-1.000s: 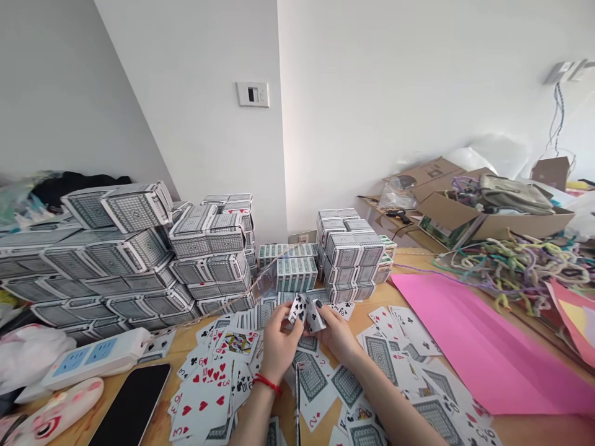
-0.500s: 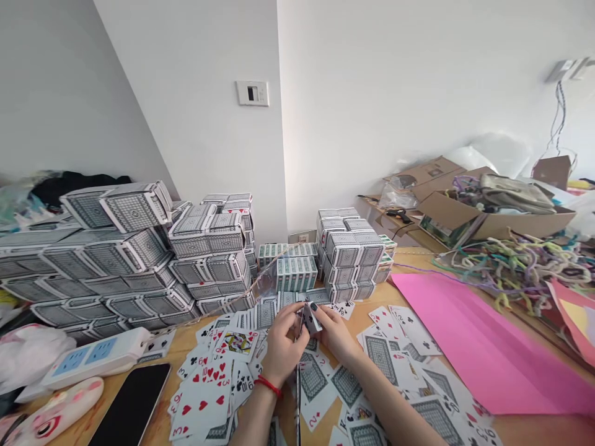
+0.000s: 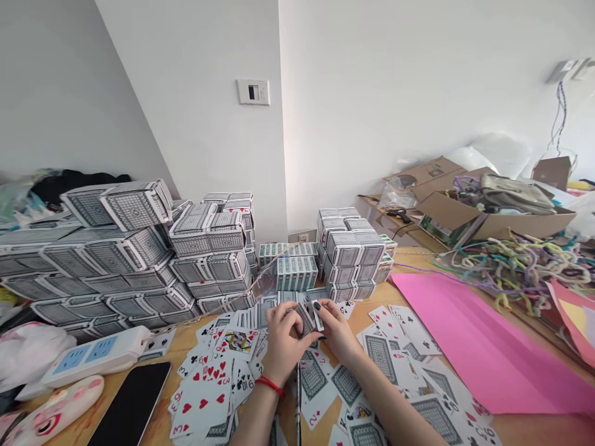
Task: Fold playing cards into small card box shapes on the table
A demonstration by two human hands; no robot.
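Note:
Close together over the middle of the table, my two hands hold a folded playing card point(image 3: 307, 321) with a grey patterned back. My left hand point(image 3: 287, 331), above a red string bracelet point(image 3: 269, 385), is closed on the card's left side, thumb stretched along its lower edge. Dark-nailed fingers of my right hand point(image 3: 335, 325) pinch its right edge, where a narrow white strip shows. Loose playing cards point(image 3: 199, 402) lie face up to the left. More loose cards point(image 3: 381, 359), some face down, spread to the right beneath my forearms.
Blocks of folded cards point(image 3: 134, 207) are stacked high at the left, with another stack point(image 3: 356, 248) behind my hands. Green card boxes point(image 3: 297, 272) stand between. A phone point(image 3: 132, 406) and power strip point(image 3: 97, 356) lie left; pink paper point(image 3: 483, 347) and tangled pipe cleaners point(image 3: 525, 266) lie right.
The card between my hands has turned: its black-pip face showed before, and now its patterned back shows. My left thumb has straightened toward the right hand.

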